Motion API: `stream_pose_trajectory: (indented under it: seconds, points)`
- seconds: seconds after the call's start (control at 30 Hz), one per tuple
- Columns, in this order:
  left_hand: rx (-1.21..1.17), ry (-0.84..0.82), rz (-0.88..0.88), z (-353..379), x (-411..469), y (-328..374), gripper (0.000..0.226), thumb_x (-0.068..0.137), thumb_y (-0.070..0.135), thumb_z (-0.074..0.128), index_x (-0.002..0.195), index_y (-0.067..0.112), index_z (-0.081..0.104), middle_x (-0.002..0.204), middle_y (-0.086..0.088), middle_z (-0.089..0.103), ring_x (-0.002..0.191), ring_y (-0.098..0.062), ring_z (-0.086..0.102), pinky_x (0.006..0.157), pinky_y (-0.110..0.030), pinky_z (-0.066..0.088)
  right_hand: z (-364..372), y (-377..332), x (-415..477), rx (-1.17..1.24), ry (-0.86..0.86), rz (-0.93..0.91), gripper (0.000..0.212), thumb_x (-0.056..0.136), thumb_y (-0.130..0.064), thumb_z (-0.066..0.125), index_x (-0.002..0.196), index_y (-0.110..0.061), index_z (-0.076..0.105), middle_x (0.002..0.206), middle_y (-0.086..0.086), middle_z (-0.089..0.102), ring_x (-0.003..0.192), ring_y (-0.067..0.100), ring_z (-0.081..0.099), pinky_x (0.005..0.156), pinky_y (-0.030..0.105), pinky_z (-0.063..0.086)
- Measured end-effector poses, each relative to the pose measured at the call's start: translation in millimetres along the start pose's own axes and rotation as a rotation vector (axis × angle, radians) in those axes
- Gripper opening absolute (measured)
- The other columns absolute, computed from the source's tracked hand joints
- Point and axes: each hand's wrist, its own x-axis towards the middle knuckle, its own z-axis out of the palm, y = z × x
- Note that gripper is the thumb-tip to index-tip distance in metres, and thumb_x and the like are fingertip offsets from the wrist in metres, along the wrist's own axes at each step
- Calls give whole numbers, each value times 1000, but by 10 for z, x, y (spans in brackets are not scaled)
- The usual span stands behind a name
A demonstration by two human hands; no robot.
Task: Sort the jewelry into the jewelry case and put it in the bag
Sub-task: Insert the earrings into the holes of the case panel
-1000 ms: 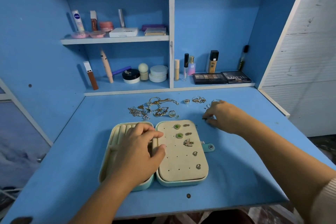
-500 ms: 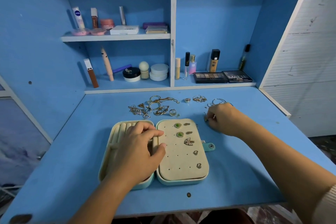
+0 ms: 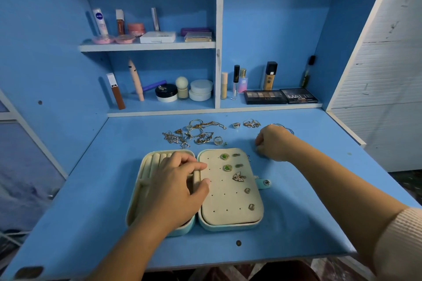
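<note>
We rest both hands at the open jewelry case on the blue table.
Our left hand lies on the case's left half, fingers relaxed, gripping nothing. Our right hand is curled on the table, just right of the case; it may pinch something small, but we cannot tell. Loose jewelry lies beyond the case, and earrings sit on its right panel.

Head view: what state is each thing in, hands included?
Case: open, flat on the desk.
Snap tab: unfastened.
Earrings: set on the case's right panel.
Loose jewelry: unsorted on the desk behind the case.
Left hand: rests on the case's left half, fingers relaxed.
Right hand: fingers curled at the desk right of the case; whether it holds anything is hidden.
</note>
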Motion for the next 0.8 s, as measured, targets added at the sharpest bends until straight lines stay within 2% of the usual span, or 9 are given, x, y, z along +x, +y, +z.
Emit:
stream_pose_trajectory:
  seconds: [0.03,0.1,0.23,0.33,0.43,0.57,0.67,0.73,0.8]
  points:
    - [2,-2,-1,0,0,2,33,81,51,60,111,39,67,109,27,46,111,2,41,96,-20,31,9,2,-17,14,-7,-14,26,83,-11,57,103,4,65,114,25,62,103,42,59,84,50,53]
    - [-1,-6,-4,-2,4,6,37,79,54,56,111,39,67,109,27,46,111,1,42,96,-20,32,35,-12,-75,52,-13,-38,19,85,-11,57,95,0,69,106,22,66,90,39,64,75,41,55]
    - [-9,-14,-7,-12,1,18,35,79,51,59,110,39,68,108,27,46,111,0,43,96,-21,33,59,-46,-247,217,169,-119,8,86,-10,64,89,-14,70,79,-5,65,73,11,59,53,9,39]
    - [-13,-11,-8,-26,-3,41,29,82,44,65,111,38,67,109,26,47,110,0,42,95,-21,33,13,-110,-468,377,255,-227,3,86,-18,69,87,-20,71,68,-18,60,62,-2,54,55,3,39]
    - [-19,-1,-8,-39,6,78,27,84,38,67,110,36,68,108,22,50,108,0,43,93,-18,32,22,-192,-661,462,214,-307,6,86,-20,68,84,-25,68,68,-15,63,60,-5,53,58,5,40]
    - [-36,48,25,-88,34,139,21,84,34,68,106,34,70,103,20,57,104,1,48,88,-7,32,72,-265,-791,626,137,-325,6,87,-21,67,83,-26,66,75,-4,67,55,0,51,54,13,42]
    - [-147,68,45,-124,55,208,16,86,36,67,102,34,70,100,22,61,102,1,54,89,-15,40,94,-311,-870,777,74,-332,5,88,-22,67,84,-24,65,80,9,67,64,8,53,58,23,46]
    - [-249,62,39,-147,60,269,14,86,35,67,100,35,71,99,24,63,103,4,56,88,-10,40,109,-345,-922,861,46,-349,3,88,-19,67,85,-20,65,75,8,66,67,13,55,64,33,49]
    - [-346,48,28,-163,63,323,13,87,34,67,99,35,71,99,25,66,102,6,58,85,-5,38,127,-377,-971,931,11,-356,2,87,-16,67,86,-16,65,70,0,65,65,11,56,66,33,49]
